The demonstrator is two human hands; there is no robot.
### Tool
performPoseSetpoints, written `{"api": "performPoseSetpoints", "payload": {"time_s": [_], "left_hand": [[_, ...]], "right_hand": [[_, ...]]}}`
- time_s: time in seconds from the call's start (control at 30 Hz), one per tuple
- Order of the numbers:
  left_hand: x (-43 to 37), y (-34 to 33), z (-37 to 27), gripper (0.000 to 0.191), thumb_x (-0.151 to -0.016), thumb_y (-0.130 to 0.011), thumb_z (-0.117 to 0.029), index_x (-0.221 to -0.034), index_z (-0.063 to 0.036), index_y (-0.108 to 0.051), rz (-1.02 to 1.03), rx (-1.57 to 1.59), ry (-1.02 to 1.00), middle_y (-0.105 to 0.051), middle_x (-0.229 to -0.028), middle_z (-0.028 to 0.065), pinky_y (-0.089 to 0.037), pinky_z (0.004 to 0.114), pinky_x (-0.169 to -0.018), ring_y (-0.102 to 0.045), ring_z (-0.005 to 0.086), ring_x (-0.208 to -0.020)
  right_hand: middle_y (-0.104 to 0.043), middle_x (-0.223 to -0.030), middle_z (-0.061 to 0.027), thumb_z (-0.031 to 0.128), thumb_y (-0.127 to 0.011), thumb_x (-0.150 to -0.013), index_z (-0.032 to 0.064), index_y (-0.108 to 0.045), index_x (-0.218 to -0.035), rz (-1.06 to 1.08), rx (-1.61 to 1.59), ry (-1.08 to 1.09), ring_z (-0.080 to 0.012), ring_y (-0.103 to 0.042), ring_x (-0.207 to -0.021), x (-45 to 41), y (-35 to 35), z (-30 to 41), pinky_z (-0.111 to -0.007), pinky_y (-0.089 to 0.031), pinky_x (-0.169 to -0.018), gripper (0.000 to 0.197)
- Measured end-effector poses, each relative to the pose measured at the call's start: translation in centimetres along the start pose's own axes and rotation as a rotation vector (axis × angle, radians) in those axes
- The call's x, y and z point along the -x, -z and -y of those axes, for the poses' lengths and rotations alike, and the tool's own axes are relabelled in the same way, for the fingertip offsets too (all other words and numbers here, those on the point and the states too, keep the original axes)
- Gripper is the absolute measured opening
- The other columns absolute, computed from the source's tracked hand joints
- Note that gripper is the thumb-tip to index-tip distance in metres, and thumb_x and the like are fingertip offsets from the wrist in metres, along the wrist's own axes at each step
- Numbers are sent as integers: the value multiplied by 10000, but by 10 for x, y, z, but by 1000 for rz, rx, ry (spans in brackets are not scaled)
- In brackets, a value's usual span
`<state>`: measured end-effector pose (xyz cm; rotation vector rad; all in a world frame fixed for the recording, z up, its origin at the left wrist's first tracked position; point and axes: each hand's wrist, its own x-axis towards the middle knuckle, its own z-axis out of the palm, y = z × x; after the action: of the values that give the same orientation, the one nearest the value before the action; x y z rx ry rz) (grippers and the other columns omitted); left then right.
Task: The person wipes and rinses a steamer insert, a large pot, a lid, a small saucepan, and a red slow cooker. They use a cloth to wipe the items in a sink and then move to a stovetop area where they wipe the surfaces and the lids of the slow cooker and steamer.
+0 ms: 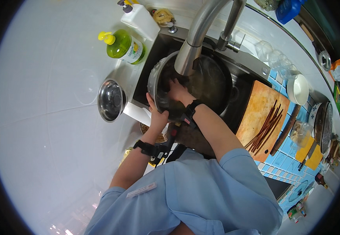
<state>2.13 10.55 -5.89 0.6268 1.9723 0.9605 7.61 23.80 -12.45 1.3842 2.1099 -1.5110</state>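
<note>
A large, dark metal pan (214, 91) sits tilted in the sink, wet inside, with whitish foam on its outer wall. My left hand (157, 116) grips the pan's near left rim, fingers on the outer wall. Inside the pan, my right hand (179, 91) reaches down against the left inner wall; its fingertips are in shadow, so anything under them is hidden. The steel faucet (192, 50) hangs over the pan and covers part of it. Black bands are strapped around both wrists.
Left of the dark sink (146, 58) stand a green soap bottle (126, 48), a white pump bottle (140, 22) and a steel bowl (111, 100). Chopsticks (265, 129) lie on a wooden cutting board (249, 117) at right. Beyond are glasses (278, 60), a white bowl (297, 89) and a knife (308, 155).
</note>
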Motion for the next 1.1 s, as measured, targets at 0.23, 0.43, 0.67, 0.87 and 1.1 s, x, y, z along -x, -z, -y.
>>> {"api": "performPoseSetpoints", "payload": {"time_s": [0.23, 0.43, 0.67, 0.87, 1.1], "left_hand": [[6, -2, -7, 969, -688, -424, 92, -1379, -247, 165, 30, 40, 98, -353, -1263, 166, -548, 340, -666, -505, 295, -1027], [-10, 0, 21, 975, -678, -426, 88, -1382, -250, 159, -67, -136, -115, -349, -1269, 169, -517, 360, -758, -456, 300, -1092], [-2, 0, 15, 980, -680, -422, 87, -1372, -295, 158, -12, -19, 13, -363, -1256, 170, -562, 401, -609, -539, 318, -970], [6, -3, -2, 967, -690, -416, 89, -1371, -291, 155, 29, 145, 95, -391, -1230, 165, -565, 388, -593, -553, 309, -943], [5, -3, 16, 980, -682, -491, 28, -1387, -249, 131, 10, 26, -8, -238, -1297, 259, -566, 360, -632, -468, 396, -1054]], "right_hand": [[-148, -1448, -156, 318, -551, -761, 232, -192, -1400, 43, -55, -22, -405, -246, -1276, -7, 5, -15, -549, -193, -1025, 738], [-197, -1416, -217, 323, -582, -718, 239, -234, -1383, 48, 173, 126, -431, -286, -1251, 28, -20, 6, -528, -272, -997, 755], [-195, -1418, -212, 335, -580, -730, 236, -214, -1389, -24, 76, 16, -413, -278, -1262, 23, -13, 13, -540, -229, -1006, 761], [-208, -1405, -207, 321, -558, -744, 163, -203, -1395, -7, 76, -62, -430, -302, -1235, 8, -12, 1, -544, -206, -1004, 759], [-232, -1393, -216, 236, -537, -764, 66, -163, -1394, -3, 233, 20, -418, -329, -1218, 3, 1, -43, -516, -276, -994, 752]]}}
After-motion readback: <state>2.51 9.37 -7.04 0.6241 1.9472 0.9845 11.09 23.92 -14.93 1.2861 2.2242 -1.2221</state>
